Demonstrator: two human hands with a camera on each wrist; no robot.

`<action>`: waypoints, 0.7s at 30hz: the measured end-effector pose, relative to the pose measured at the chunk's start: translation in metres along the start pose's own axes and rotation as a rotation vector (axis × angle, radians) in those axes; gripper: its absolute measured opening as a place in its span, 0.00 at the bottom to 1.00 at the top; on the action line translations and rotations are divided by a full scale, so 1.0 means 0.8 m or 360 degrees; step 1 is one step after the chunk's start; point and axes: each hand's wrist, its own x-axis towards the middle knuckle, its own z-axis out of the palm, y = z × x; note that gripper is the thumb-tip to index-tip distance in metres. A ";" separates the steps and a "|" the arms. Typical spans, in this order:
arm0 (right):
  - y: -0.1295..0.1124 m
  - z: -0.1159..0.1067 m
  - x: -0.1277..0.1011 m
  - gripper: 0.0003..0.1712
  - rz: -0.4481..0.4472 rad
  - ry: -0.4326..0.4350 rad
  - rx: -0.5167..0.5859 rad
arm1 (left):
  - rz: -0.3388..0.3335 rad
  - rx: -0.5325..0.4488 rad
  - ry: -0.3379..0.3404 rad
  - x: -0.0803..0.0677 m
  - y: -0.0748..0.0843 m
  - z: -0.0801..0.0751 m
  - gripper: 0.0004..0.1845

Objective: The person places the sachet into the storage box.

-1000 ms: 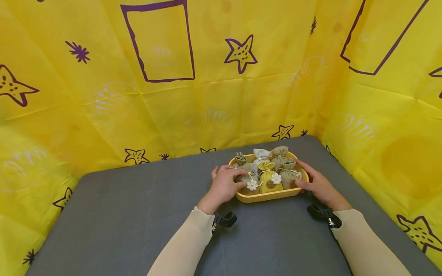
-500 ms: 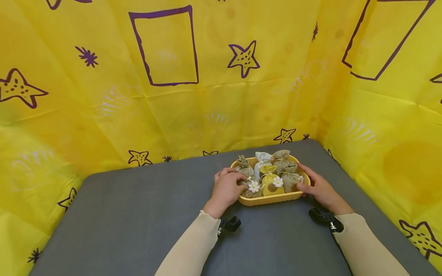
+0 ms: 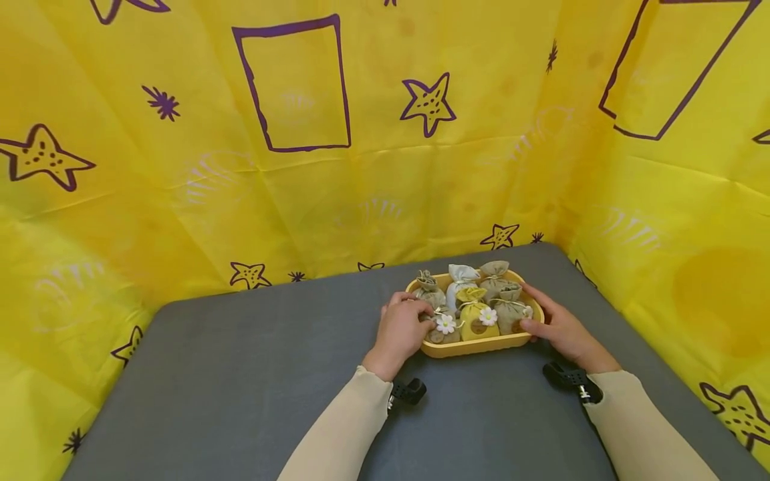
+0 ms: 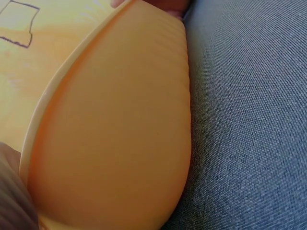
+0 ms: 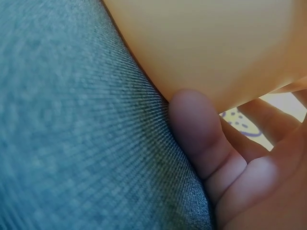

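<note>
A yellow oval tray on the grey table holds several small drawstring pouches. My left hand reaches over the tray's left end, its thumb and fingers pinching the front-left beige pouch, which bears a white flower. Its fingers hide part of that pouch. Beside it sits a yellow pouch, also with a flower. My right hand grips the tray's right end, thumb near the front-right beige pouch. The left wrist view is filled by the tray's outer wall; in the right wrist view a finger touches its underside.
Behind the front row stand a pale grey pouch, a beige pouch and a darker one. Yellow printed cloth hangs behind and at the right of the grey table. Each wrist carries a black mount.
The left fingers have drawn in and curled more around the front-left pouch, which sits lower. The back-left pouch shows more. The right hand keeps its grip; the head view has shifted slightly.
</note>
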 end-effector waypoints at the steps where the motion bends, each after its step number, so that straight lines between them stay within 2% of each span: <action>1: 0.001 0.000 0.001 0.45 0.0002 -0.0008 0.0001 | 0.0000 -0.0009 0.0002 0.000 0.000 0.000 0.04; 8: 0.003 0.000 0.001 0.47 0.0059 -0.0017 -0.0019 | 0.0013 -0.0037 0.0014 -0.001 -0.002 0.003 0.04; 15: 0.002 0.000 -0.002 0.48 0.0061 -0.0024 -0.0061 | 0.0004 0.0006 -0.0023 -0.003 0.002 -0.001 0.05; 21: -0.007 0.002 -0.002 0.48 0.0062 -0.0031 -0.0061 | 0.0021 -0.0019 -0.0027 -0.002 -0.001 -0.005 0.05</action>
